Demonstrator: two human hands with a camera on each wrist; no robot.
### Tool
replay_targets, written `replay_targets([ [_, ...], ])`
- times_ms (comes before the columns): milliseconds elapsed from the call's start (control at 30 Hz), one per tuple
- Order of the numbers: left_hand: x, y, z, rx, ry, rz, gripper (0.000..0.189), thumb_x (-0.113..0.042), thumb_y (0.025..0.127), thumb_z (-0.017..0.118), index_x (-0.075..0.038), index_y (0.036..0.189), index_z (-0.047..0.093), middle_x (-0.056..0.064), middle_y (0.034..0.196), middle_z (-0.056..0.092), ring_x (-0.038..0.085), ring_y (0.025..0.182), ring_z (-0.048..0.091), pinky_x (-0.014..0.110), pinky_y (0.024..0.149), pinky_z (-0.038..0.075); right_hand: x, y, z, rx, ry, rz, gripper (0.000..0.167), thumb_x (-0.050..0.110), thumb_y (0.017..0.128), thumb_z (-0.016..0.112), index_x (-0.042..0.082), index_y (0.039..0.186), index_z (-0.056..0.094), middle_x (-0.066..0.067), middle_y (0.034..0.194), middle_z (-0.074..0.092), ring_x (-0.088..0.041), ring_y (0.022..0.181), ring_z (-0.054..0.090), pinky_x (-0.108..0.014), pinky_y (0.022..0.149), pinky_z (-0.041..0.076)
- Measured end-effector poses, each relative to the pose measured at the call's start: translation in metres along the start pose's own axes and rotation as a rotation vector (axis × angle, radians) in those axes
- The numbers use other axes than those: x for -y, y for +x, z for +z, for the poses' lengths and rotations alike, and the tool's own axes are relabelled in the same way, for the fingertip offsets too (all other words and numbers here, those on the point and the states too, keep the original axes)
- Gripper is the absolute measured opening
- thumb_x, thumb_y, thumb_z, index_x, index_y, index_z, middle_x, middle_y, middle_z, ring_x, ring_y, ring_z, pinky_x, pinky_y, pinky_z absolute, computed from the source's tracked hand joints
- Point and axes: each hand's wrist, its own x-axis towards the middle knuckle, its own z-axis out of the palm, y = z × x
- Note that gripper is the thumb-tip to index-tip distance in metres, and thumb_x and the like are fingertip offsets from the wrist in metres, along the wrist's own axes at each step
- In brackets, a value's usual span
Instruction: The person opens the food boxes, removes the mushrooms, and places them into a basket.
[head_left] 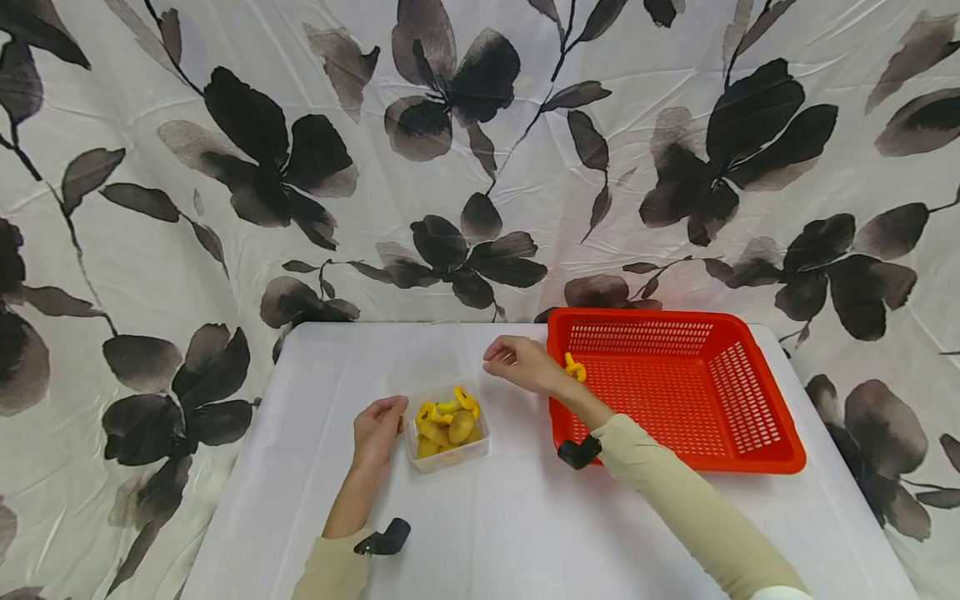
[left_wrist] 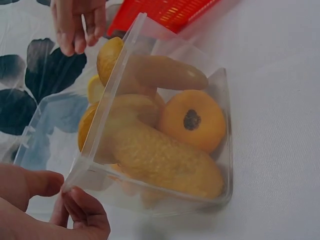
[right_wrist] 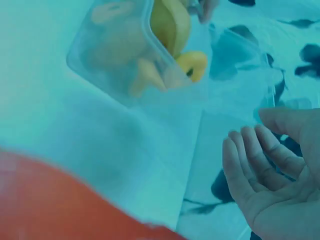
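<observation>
In the head view, a clear plastic box [head_left: 463, 456] stands on the table, filled with several yellow fruit-shaped pieces [head_left: 461, 427]. My left hand [head_left: 377, 429] is at the box's left side, and its thumb and fingertips pinch the box's rim corner in the left wrist view. Among the pieces there are a round one [left_wrist: 200, 125] with a dark spot and a long bumpy one [left_wrist: 165, 160]. My right hand [head_left: 525, 364] is in the air between the box and the red basket [head_left: 783, 425]. Its fingers are loosely bent and hold nothing [right_wrist: 280, 180].
One yellow curved piece [head_left: 575, 367] lies inside the basket at its left end, partly behind the right forearm. A clear lid-like sheet [left_wrist: 55, 120] shows beyond the box. The white table [head_left: 480, 533] ends at the back against a floral cloth [head_left: 465, 167].
</observation>
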Motion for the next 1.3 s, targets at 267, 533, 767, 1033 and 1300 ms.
replay_targets([
  [267,0.001,-0.001,0.000,0.003,-0.011,0.014,0.036,-0.018,0.102,0.066,0.009,0.125,0.059,0.001,0.092,0.060,0.011,0.080,0.053,0.014,0.069,0.049,0.007,0.006,0.020,0.087,0.029,-0.045,0.021,0.009,0.097,0.072,-0.003,0.112,0.066,-0.007,0.099,0.068,-0.019,0.092,0.061,-0.024,0.086,0.053],
  [533,0.003,-0.001,-0.001,0.015,-0.011,0.035,0.034,-0.017,0.103,0.065,0.008,0.125,0.059,0.006,0.097,0.061,0.014,0.084,0.055,0.014,0.068,0.049,0.010,0.012,0.040,0.156,-0.019,-0.097,0.022,0.005,0.095,0.073,-0.005,0.114,0.067,-0.009,0.103,0.068,-0.021,0.094,0.062,-0.023,0.087,0.054],
  [767,0.005,0.000,-0.002,0.011,-0.002,0.054,0.035,-0.019,0.103,0.065,0.008,0.124,0.060,0.004,0.096,0.061,0.013,0.083,0.056,0.016,0.069,0.050,0.011,0.014,0.054,0.190,-0.128,-0.149,0.019,0.003,0.095,0.072,-0.006,0.112,0.070,-0.013,0.107,0.070,-0.027,0.101,0.064,-0.031,0.090,0.057],
  [1033,0.005,-0.001,-0.001,0.001,0.001,0.073,0.035,-0.019,0.102,0.066,0.008,0.124,0.061,0.001,0.094,0.062,0.011,0.080,0.056,0.016,0.068,0.050,0.017,0.010,0.062,0.149,-0.356,-0.182,0.011,0.007,0.095,0.074,0.000,0.105,0.074,-0.008,0.106,0.061,-0.022,0.096,0.057,-0.027,0.089,0.054],
  [1300,0.008,0.001,0.000,0.003,0.004,0.094,0.033,-0.017,0.102,0.066,0.008,0.122,0.061,0.001,0.094,0.062,0.012,0.082,0.057,0.014,0.067,0.049,0.014,0.006,0.060,0.145,-0.452,-0.249,0.016,-0.001,0.091,0.076,0.001,0.106,0.074,-0.010,0.117,0.064,-0.023,0.107,0.057,-0.029,0.098,0.052],
])
